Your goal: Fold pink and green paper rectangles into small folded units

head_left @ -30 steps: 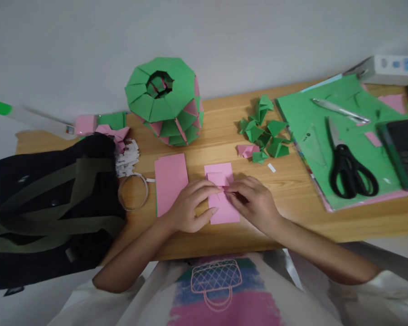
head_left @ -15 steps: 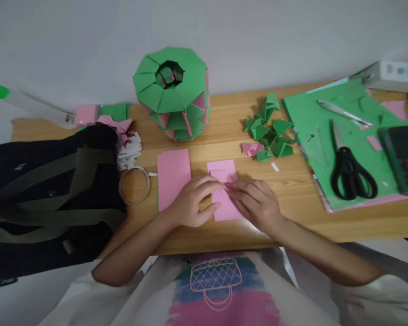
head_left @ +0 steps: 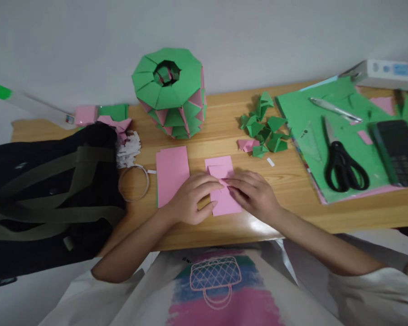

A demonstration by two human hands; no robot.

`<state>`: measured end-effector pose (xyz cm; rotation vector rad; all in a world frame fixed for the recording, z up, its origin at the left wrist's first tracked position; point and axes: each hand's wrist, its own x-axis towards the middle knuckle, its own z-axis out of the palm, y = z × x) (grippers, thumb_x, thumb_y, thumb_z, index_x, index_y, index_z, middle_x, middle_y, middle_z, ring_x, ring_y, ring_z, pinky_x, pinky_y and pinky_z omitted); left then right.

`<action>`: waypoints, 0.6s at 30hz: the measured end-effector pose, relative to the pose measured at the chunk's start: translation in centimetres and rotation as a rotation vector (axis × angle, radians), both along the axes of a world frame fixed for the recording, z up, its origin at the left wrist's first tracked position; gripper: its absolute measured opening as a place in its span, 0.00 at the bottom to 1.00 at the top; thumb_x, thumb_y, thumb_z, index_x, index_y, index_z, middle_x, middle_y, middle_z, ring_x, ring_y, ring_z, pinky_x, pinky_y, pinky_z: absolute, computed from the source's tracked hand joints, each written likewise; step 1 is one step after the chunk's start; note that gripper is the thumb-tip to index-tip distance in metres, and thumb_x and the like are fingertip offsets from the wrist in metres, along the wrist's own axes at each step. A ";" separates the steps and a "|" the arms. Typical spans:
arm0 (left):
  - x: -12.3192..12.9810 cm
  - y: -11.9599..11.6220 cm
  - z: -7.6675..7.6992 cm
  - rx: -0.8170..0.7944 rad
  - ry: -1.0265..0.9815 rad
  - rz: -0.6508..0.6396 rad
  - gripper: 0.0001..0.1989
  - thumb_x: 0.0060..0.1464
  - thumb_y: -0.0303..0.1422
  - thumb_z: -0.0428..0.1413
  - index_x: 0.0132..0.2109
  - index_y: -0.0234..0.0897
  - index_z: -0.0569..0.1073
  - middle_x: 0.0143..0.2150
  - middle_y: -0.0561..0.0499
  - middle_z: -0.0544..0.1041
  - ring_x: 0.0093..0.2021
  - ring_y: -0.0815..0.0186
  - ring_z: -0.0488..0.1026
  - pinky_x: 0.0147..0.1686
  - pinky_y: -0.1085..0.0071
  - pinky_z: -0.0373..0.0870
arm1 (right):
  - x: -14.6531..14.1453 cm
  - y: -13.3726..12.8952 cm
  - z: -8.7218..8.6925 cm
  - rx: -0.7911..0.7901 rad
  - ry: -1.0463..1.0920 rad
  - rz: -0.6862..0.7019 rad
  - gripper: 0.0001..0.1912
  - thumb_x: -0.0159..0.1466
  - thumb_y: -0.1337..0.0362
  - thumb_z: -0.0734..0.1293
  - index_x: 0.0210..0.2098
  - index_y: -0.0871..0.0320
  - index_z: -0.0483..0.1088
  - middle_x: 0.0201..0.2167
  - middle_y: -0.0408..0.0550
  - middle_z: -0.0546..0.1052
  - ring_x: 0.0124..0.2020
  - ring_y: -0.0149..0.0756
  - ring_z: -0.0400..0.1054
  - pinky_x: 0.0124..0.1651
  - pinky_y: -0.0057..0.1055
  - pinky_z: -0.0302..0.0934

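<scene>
My left hand point(head_left: 194, 199) rests over pink paper, its fingertips pressed on a small folded pink paper piece point(head_left: 219, 171) and its thumb lower down, apart from them. Opposite it, my right hand point(head_left: 254, 194) has its bent fingertips closed on the other edge of the same piece. Beneath both hands lies a larger pink paper rectangle point(head_left: 227, 207). The fingers partly hide the fold. Beside my left hand is a stack of pink paper point(head_left: 172, 174) with a green edge below.
A green and pink folded-paper model point(head_left: 172, 97) stands by the wall. Folded green pieces point(head_left: 275, 124) lie at centre right. Scissors point(head_left: 342, 165), a pen point(head_left: 336, 109) and a dark calculator-like device point(head_left: 399, 149) rest on green paper sheets point(head_left: 297, 108). A black bag point(head_left: 54, 181) and tape roll point(head_left: 146, 185) are left.
My right fingertips have shifted slightly up and left along the folded pink paper piece. My left hand is nearly still. The whole view has turned a little, shifting the things on the right.
</scene>
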<state>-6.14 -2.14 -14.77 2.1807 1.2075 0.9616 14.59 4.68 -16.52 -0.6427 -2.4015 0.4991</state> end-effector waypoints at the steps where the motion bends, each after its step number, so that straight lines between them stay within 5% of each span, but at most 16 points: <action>1: 0.0 0.0 0.0 0.003 0.005 0.003 0.16 0.53 0.26 0.54 0.50 0.35 0.68 0.46 0.42 0.75 0.48 0.59 0.72 0.48 0.58 0.70 | -0.1 0.0 0.0 -0.026 0.005 -0.013 0.08 0.64 0.68 0.64 0.41 0.58 0.74 0.37 0.50 0.81 0.40 0.39 0.74 0.42 0.38 0.67; 6: 0.1 -0.1 0.0 0.027 0.038 0.012 0.17 0.52 0.26 0.54 0.50 0.35 0.68 0.46 0.42 0.75 0.47 0.59 0.72 0.46 0.58 0.70 | -0.4 -0.3 -0.1 -0.025 0.012 -0.074 0.07 0.64 0.68 0.64 0.34 0.58 0.74 0.34 0.48 0.81 0.39 0.39 0.74 0.41 0.37 0.66; 18: -0.1 -0.1 0.5 0.032 0.110 -0.031 0.19 0.52 0.26 0.53 0.53 0.37 0.67 0.47 0.41 0.75 0.48 0.57 0.72 0.47 0.57 0.69 | 0.1 -0.3 0.3 0.155 0.003 0.002 0.05 0.64 0.70 0.65 0.37 0.60 0.73 0.38 0.48 0.82 0.43 0.39 0.74 0.43 0.35 0.65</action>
